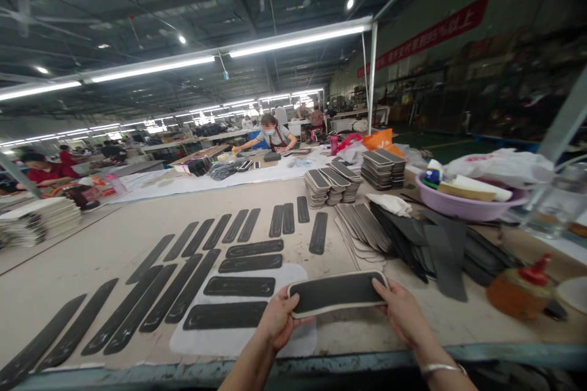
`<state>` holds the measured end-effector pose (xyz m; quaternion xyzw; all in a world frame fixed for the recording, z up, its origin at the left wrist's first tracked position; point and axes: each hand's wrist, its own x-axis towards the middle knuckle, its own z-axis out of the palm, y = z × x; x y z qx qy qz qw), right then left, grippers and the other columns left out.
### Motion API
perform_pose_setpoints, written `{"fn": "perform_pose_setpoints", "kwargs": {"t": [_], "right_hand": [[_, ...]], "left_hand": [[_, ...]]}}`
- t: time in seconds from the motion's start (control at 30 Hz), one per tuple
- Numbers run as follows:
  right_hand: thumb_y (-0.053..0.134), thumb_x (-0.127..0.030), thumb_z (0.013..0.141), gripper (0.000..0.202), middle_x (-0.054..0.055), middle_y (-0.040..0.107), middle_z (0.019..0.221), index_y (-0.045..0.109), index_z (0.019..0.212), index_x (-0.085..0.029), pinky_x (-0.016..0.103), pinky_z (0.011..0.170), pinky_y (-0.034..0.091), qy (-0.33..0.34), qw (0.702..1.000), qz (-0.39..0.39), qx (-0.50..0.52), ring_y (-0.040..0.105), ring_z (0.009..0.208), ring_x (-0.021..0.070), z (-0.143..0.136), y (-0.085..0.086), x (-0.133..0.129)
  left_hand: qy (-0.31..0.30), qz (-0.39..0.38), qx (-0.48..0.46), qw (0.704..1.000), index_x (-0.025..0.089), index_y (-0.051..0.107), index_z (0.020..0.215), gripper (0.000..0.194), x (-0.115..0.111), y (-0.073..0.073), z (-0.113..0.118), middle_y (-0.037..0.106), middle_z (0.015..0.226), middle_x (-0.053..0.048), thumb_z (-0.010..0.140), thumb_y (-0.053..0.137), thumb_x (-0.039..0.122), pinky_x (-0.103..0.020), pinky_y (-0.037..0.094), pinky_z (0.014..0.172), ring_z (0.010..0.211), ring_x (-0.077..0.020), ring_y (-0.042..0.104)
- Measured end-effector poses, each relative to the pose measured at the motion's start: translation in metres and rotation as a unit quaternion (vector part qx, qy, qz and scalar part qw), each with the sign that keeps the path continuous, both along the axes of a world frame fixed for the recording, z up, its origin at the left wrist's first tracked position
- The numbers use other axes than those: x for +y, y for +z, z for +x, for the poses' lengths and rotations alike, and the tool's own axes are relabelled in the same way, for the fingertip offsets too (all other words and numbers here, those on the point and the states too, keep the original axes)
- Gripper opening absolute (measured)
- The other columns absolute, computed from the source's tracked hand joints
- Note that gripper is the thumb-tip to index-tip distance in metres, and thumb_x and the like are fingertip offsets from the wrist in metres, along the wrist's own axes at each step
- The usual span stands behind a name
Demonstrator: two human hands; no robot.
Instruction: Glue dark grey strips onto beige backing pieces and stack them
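Between my two hands is a long, rounded panel (337,293), black on its upper face with a pale rim, held level above the front of the table. My left hand (279,317) grips its left end, thumb on top. At the right end, my right hand (401,308) pinches it with the thumb on the black face; the fingers beneath are hidden. Just left of my left hand, a glossy black strip (227,315) lies on a white sheet (300,342). More such strips (188,284) are spread in rows across the table (114,250).
Stacks of pale-edged panels (332,183) and fanned panels (362,226) stand beyond my hands. To the right are black flat pieces (444,256), a bottle of amber liquid with a red cap (523,287) and a purple basin (472,204). A co-worker (275,134) sits across the table.
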<state>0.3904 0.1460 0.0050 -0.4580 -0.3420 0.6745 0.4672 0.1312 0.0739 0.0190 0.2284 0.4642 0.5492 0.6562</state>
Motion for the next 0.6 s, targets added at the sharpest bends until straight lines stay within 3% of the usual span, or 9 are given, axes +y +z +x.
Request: {"fn": "perform_pose_setpoints", "kwargs": {"t": [0.27,0.47,0.6], "right_hand": [[0.064,-0.041,0.069,0.032,0.004,0.067,0.091,0.058,0.094,-0.020,0.027,0.064,0.052,-0.017,1.000,0.019,-0.001,0.063,0.085,0.0214,-0.003,0.006,-0.001],[0.061,-0.044,0.071,0.030,0.006,0.067,0.091,0.058,0.088,-0.020,0.029,0.066,0.053,-0.012,0.998,0.054,0.006,0.063,0.085,0.0224,-0.003,0.014,-0.002],[0.061,-0.047,0.071,0.032,0.005,0.067,0.091,0.057,0.090,-0.021,0.026,0.060,0.052,0.006,0.999,0.041,-0.003,0.063,0.081,0.0196,-0.006,0.016,-0.005]], "left_hand": [[0.034,0.006,-0.050,0.998,0.017,0.055,0.104,0.049,0.003,0.004,-0.002,0.068,0.089,-0.004,0.060,0.075,0.014,-0.030,0.051,0.075,0.083,-0.0199,0.065],[0.003,-0.121,-0.061,0.991,0.016,0.047,0.110,0.042,0.004,0.002,0.004,0.066,0.099,-0.013,0.077,0.064,0.035,-0.034,0.055,0.069,0.087,-0.0256,0.066],[0.065,-0.073,-0.012,0.995,0.015,0.051,0.098,0.021,0.009,0.003,0.004,0.067,0.095,-0.008,0.079,0.061,0.016,-0.030,0.055,0.070,0.080,-0.0181,0.067]]}}
